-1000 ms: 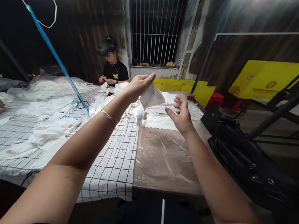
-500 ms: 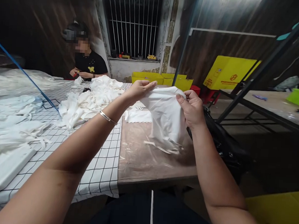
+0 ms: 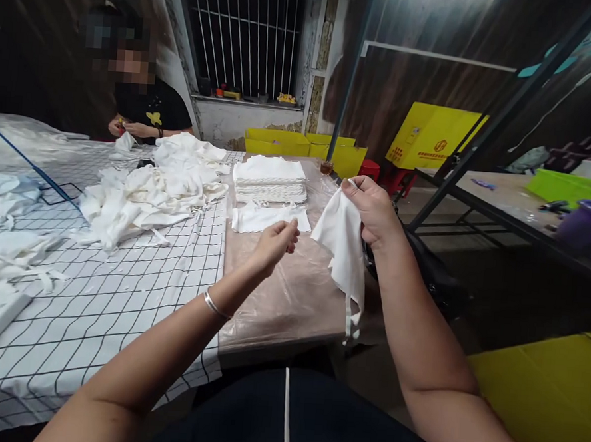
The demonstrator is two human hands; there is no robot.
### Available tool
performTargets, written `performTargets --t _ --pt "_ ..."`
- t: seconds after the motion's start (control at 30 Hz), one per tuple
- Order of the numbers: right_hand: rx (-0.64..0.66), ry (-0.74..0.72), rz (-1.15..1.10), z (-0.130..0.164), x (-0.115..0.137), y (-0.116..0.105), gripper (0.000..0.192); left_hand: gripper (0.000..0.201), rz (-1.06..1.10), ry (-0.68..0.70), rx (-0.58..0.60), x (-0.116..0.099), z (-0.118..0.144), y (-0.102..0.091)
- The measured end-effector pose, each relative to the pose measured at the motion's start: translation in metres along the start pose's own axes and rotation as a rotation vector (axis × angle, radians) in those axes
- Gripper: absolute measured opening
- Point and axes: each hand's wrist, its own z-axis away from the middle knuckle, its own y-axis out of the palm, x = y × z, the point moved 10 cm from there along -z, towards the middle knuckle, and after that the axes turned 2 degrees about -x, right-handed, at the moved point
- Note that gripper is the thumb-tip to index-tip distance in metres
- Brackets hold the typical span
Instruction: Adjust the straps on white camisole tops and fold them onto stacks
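Head view: right hand [image 3: 373, 209] fingers pinch white cloth piece [image 3: 343, 240], which hangs below them. Left hand [image 3: 275, 241] loosely curled, holding nothing, just beside the cloth, above plastic-covered table [image 3: 291, 294].

This is a small garment or textile workshop. Just left of the left hand [image 3: 275, 242], a long work table [image 3: 291, 294] carries a loose heap of white cloth pieces [image 3: 150, 192] and, beyond the hand, a neat stack of folded ones [image 3: 269, 178]. Farther off on the same side a co-worker [image 3: 145, 108] handles cloth. Beyond the right hand [image 3: 371, 209] stand yellow bins [image 3: 300, 143] and cartons [image 3: 431, 136] beside a barred window [image 3: 247, 34].
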Motion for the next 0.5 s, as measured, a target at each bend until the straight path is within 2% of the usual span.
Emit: performTargets --t 0.03,0.1,0.17,0.23,0.3,0.4,0.5 --pt "0.04 0.022 0.0 0.002 0.0 0.005 0.053 0.036 -0.005 0.062 0.029 -0.008 0.003 0.006" --pt "0.157 0.076 0.024 0.009 -0.002 0.018 0.051 0.034 0.011 0.218 0.142 -0.038 0.004 0.021" --pt "0.275 0.121 0.055 0.017 -0.004 0.032 0.049 0.044 0.038 0.28 0.363 -0.066 -0.001 0.043" --pt "0.339 0.152 0.073 0.023 -0.006 0.038 0.047 0.046 0.002 0.204 0.593 -0.078 -0.006 0.061" --pt "0.359 0.181 0.085 0.027 -0.008 0.038 0.047 0.035 -0.109 0.082 0.72 -0.077 -0.01 0.067" --pt "0.436 0.246 0.12 0.034 -0.015 0.035 0.046 0.021 -0.166 -0.032 0.737 -0.075 -0.013 0.058" --pt "0.679 0.387 0.233 0.051 -0.031 0.034 0.044 0.015 -0.026 -0.011 0.71 -0.088 -0.013 0.045"
